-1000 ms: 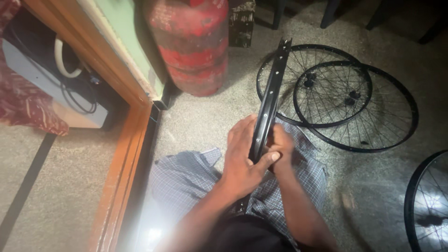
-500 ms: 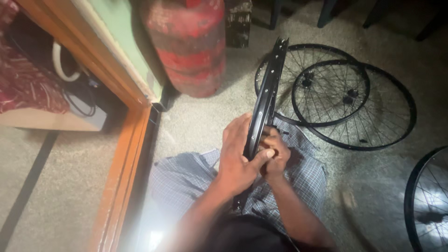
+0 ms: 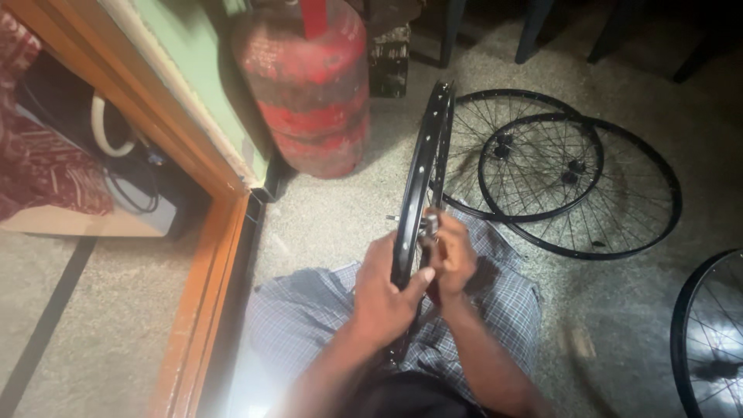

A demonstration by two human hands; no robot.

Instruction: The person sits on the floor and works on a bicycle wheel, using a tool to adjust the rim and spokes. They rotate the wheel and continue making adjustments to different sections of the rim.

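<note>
speckled grey stone floor (image 3: 635,310); dented red gas cylinder (image 3: 309,85) ahead. i steady the thin black spoked bicycle rim (image 3: 422,178) upright over my lap, left hand (image 3: 383,298) clamped around it. right hand (image 3: 453,255) pinches the small silver hub fitting (image 3: 428,226); seems mid-adjustment. next likely needs firm, careful twisting.

Dim, glare near bottom edge, corners dark, perhaps slightly blurred.
</note>
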